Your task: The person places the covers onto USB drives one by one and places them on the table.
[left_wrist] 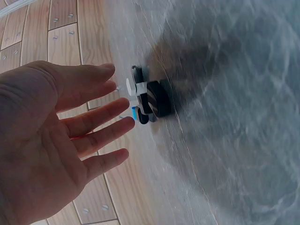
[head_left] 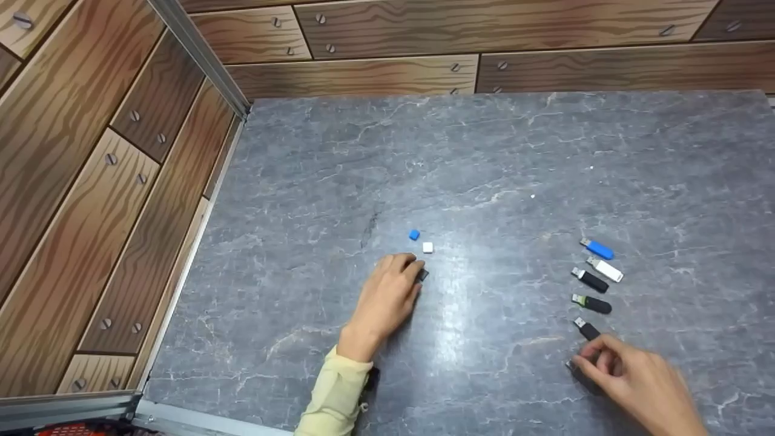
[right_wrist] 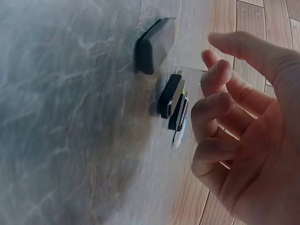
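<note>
Near the middle of the table, a blue cap (head_left: 414, 234) and a white cap (head_left: 428, 247) lie beyond my left hand (head_left: 387, 293). A dark cap (head_left: 423, 274) shows beside its fingertips. In the left wrist view, the fingers stretch toward a cluster of black caps (left_wrist: 159, 98) without gripping them. On the right, my right hand (head_left: 639, 375) hovers over a dark USB stick (right_wrist: 157, 47), partly hidden in the head view. Its fingers are loosely bent, apart from the stick. Just beyond lies another black USB stick (head_left: 587, 329).
Farther up that column lie a black-and-green USB stick (head_left: 593, 304), a black one (head_left: 590, 280), a white one (head_left: 605, 270) and a blue one (head_left: 598, 249). Wood-patterned panels (head_left: 387, 30) border the grey marbled table (head_left: 315, 181) at the back and left.
</note>
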The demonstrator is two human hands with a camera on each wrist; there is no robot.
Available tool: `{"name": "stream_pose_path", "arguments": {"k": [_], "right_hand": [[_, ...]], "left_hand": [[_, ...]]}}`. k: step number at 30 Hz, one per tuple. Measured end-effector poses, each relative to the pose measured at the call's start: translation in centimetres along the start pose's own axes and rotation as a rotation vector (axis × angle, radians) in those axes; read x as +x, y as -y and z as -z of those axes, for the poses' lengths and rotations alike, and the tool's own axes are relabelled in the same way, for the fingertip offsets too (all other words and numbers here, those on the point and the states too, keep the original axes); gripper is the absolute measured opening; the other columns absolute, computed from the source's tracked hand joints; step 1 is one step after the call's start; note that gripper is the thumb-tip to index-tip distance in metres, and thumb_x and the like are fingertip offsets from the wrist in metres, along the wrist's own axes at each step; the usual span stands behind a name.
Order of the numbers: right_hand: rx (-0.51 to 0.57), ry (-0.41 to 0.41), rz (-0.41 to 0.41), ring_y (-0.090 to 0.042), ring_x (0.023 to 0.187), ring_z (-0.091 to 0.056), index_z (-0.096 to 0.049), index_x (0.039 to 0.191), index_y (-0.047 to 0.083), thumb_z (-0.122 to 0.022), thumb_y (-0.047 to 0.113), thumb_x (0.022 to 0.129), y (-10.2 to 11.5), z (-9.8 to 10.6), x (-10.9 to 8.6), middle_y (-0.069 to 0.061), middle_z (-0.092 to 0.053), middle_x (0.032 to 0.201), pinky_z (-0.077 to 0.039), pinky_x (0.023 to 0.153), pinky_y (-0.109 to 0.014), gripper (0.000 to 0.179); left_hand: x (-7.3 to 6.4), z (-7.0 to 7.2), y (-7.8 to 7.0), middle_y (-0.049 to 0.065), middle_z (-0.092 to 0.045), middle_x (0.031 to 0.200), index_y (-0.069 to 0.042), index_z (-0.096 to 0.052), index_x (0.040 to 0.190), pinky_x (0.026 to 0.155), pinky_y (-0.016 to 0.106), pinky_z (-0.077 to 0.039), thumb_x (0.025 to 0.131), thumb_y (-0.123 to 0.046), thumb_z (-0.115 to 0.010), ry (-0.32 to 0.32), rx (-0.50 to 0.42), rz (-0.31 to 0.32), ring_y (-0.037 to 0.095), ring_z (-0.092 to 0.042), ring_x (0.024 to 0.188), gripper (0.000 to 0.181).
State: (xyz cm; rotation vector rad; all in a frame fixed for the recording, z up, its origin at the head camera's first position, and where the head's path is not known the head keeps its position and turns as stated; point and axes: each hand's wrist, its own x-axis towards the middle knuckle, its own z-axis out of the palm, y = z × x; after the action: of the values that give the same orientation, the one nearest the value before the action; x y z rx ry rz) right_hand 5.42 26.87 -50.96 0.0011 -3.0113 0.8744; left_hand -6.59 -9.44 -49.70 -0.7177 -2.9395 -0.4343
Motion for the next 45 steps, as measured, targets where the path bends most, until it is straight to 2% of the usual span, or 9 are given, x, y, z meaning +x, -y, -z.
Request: {"name": "stream_pose_path", "arguments": {"k": [3,8,14,20,32,38,45], "right_hand": [[0.000,0.053,-0.029,0.005,0.051,-0.038,-0.067,0.081,0.029,-0.089,0.032,0.084,-0.3,0.1,-0.2,0.022,-0.048,0.060,-0.030,0.049,-0.022,0.023],[-0.025,0.218,-0.120,0.000,0.051,-0.038,-0.071,0.090,0.022,-0.087,0.036,0.086,-0.9,0.4,-0.5,0.014,-0.054,0.063,-0.030,0.051,-0.022,0.022],[-0.048,0.388,-0.219,-0.008,0.054,-0.043,-0.072,0.102,0.014,-0.087,0.041,0.085,-1.5,0.4,-0.2,0.006,-0.057,0.069,-0.031,0.052,-0.024,0.035],[-0.037,0.504,-0.312,-0.015,0.057,-0.048,-0.069,0.105,0.012,-0.087,0.042,0.084,-2.1,0.1,0.2,0.003,-0.057,0.068,-0.033,0.053,-0.029,0.040],[-0.007,0.521,-0.356,-0.015,0.057,-0.048,-0.069,0.105,0.013,-0.087,0.044,0.084,-2.6,-0.2,0.1,0.003,-0.055,0.068,-0.033,0.053,-0.029,0.041],[0.014,0.457,-0.304,-0.011,0.054,-0.045,-0.068,0.105,0.012,-0.087,0.040,0.085,-2.6,-0.1,-0.7,0.004,-0.055,0.068,-0.033,0.052,-0.026,0.040],[0.057,0.386,-0.253,-0.005,0.053,-0.046,-0.067,0.107,0.010,-0.087,0.033,0.087,-2.7,-0.2,-1.7,0.006,-0.059,0.068,-0.037,0.054,-0.022,0.036]], "left_hand": [[0.3,-0.1,0.3,0.007,-0.071,0.128,-0.007,-0.073,0.129,0.108,0.039,-0.055,0.099,-0.017,-0.074,-0.002,-0.006,0.002,0.026,-0.066,0.118,0.031],[0.5,-0.2,0.7,0.004,-0.073,0.122,-0.010,-0.075,0.125,0.104,0.041,-0.054,0.101,-0.021,-0.072,0.016,-0.010,0.012,0.025,-0.066,0.115,0.027],[0.8,-0.3,1.0,0.003,-0.074,0.116,-0.012,-0.077,0.120,0.098,0.039,-0.052,0.099,-0.022,-0.073,-0.007,0.007,-0.002,0.024,-0.067,0.110,0.023],[1.0,-0.6,1.1,0.001,-0.074,0.109,-0.014,-0.078,0.113,0.089,0.038,-0.047,0.096,-0.021,-0.076,-0.018,0.005,0.001,0.022,-0.066,0.103,0.019],[1.2,-1.0,0.7,-0.001,-0.072,0.101,-0.015,-0.080,0.109,0.082,0.035,-0.040,0.099,-0.020,-0.072,-0.021,0.059,-0.026,0.021,-0.063,0.093,0.013],[1.2,-1.4,1.1,-0.001,-0.072,0.099,-0.015,-0.080,0.108,0.080,0.036,-0.043,0.099,-0.018,-0.072,-0.025,0.057,-0.038,0.022,-0.064,0.093,0.012],[1.4,-1.5,1.6,-0.001,-0.073,0.104,-0.016,-0.079,0.112,0.084,0.037,-0.046,0.095,-0.020,-0.077,0.015,0.007,-0.027,0.022,-0.066,0.099,0.017]]}}
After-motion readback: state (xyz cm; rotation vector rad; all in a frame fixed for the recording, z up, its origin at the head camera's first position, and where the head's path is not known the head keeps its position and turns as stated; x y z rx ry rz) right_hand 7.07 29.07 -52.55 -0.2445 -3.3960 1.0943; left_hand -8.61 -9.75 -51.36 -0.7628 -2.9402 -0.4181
